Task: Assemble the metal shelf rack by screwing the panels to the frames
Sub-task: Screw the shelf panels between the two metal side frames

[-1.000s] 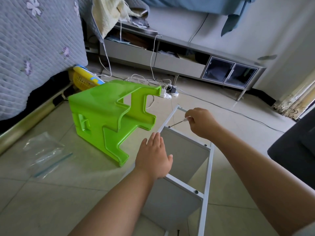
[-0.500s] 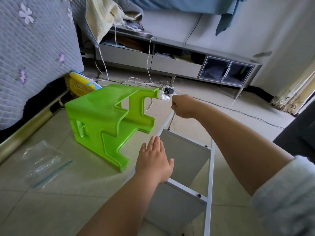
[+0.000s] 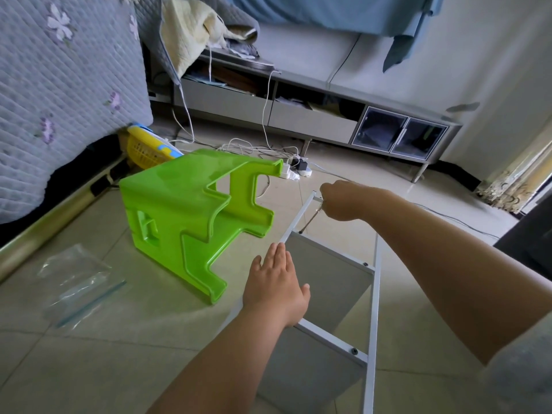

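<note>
The white metal shelf rack point(image 3: 375, 297) lies on the tiled floor, with grey panels point(image 3: 331, 282) set between its frame rails. My left hand point(image 3: 276, 289) lies flat on the left rail and the panel's edge, fingers straight. My right hand point(image 3: 343, 201) is closed around a thin metal tool point(image 3: 310, 218). The tool slants down to a screw hole at the upper panel's far left corner. Dark screw heads show on the right rail point(image 3: 354, 351).
A bright green plastic stool point(image 3: 191, 219) lies on its side just left of the rack. A clear plastic bag point(image 3: 80, 282) rests on the floor farther left. A bed, a yellow basket point(image 3: 146, 147), cables with a power strip point(image 3: 294, 171) and a low TV cabinet stand beyond.
My right hand drew back from the rack's far end and came down to the upper panel's corner with the tool. My left hand stayed flat on the left rail.
</note>
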Tool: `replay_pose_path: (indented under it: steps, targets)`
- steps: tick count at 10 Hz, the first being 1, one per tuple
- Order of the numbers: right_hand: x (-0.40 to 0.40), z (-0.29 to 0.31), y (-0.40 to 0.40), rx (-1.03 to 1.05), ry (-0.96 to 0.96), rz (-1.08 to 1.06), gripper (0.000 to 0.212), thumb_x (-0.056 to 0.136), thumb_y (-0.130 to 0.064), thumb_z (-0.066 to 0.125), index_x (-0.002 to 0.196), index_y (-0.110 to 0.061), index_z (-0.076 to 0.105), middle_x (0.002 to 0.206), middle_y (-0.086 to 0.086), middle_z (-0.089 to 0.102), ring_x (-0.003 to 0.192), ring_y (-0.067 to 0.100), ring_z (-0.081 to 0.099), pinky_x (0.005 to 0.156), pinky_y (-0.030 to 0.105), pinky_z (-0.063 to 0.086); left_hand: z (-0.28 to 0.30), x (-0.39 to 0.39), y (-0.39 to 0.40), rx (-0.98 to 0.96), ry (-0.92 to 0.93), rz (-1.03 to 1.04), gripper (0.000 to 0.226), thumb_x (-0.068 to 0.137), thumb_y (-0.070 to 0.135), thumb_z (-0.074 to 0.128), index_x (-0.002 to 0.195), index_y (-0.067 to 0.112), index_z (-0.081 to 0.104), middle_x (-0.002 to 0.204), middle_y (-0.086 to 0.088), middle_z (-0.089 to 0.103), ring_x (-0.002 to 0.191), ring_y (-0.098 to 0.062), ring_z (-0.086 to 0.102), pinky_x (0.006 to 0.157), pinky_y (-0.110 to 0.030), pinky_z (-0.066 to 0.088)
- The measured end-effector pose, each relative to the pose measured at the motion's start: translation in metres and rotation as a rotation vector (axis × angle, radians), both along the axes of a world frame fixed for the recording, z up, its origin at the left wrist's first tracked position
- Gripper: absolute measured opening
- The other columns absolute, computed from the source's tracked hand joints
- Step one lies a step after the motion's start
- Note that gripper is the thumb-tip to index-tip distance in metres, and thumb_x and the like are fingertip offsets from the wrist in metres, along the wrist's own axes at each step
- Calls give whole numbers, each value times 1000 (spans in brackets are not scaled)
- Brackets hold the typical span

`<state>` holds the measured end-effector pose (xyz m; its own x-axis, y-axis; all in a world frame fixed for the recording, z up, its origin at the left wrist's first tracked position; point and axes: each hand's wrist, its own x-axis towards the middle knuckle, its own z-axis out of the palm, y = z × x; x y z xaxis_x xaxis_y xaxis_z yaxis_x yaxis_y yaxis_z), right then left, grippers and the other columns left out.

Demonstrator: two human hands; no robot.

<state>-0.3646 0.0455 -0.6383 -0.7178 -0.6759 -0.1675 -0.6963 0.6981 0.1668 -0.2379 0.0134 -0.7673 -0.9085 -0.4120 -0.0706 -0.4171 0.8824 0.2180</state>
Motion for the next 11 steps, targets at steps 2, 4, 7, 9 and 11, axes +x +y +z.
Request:
replay_pose_path:
  steps: [2,4,7,9,11]
  targets:
    - [-1,-2,-4,-115,-53,-27,30,95,-6,32,123,-2,42,119,17,51,90,25,43,70,26,33,0,-1,0,-1,-7,-3,70,98,43,24,148,3,-4,156,-11,-13,144,-21,-13,117,-39,0]
    - [-3,8,-4,-8,37,91,37,100,-26,35,114,-4,61,116,9,60,107,25,53,89,31,41,0,-2,-1,-5,-5,-1,70,98,43,24,148,3,-4,156,-11,-12,144,-20,-12,117,-39,0]
    - [-9,3,4,-203,-511,-564,35,98,-15,29,74,-1,50,35,0,30,26,10,25,34,9,22,0,-1,0,-7,-7,0,70,98,43,24,148,3,-4,157,-11,-10,145,-20,-11,117,-39,1]
    - [-4,-2,7,-200,-229,-179,17,97,-14,37,98,1,46,77,10,48,55,19,44,50,25,34,2,-1,-1,-16,-14,-6,70,98,43,24,148,3,-4,157,-11,-11,145,-20,-12,117,-39,2]
    - [5,-7,7,-118,42,-19,32,100,-21,33,101,1,57,95,13,57,92,28,56,71,31,41,0,-1,0,-23,-24,-2,70,98,43,24,148,3,-4,157,-11,-11,144,-20,-12,117,-39,1]
